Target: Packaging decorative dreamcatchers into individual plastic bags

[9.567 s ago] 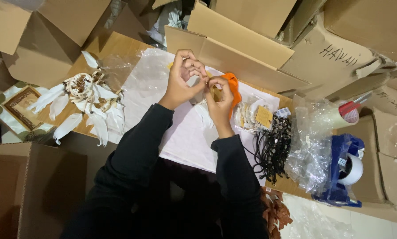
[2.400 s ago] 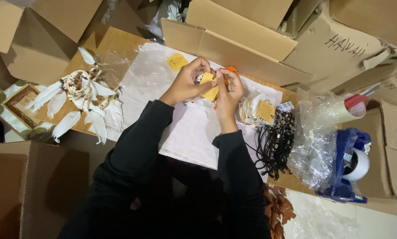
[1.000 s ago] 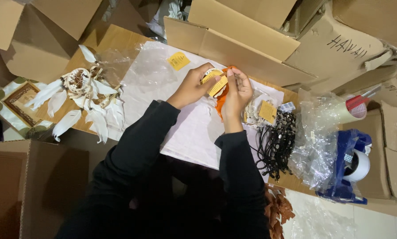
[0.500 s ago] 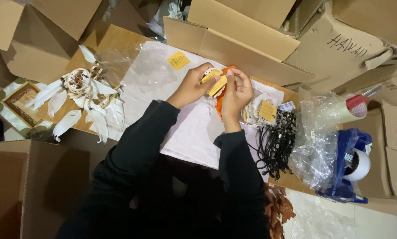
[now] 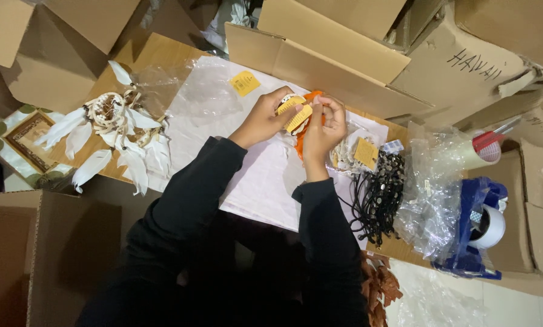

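Hands are staying raised; left hand and right hand are both pinching the yellow tag, fitting it to the orange piece.

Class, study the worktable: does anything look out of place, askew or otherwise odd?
Nothing looks spilled or broken. One small yellow tag lies alone on the clear plastic sheet, apart from the tag at the left hand and right hand. A white feathered dreamcatcher hangs partly over the table edge.

Orange item half behind fingers
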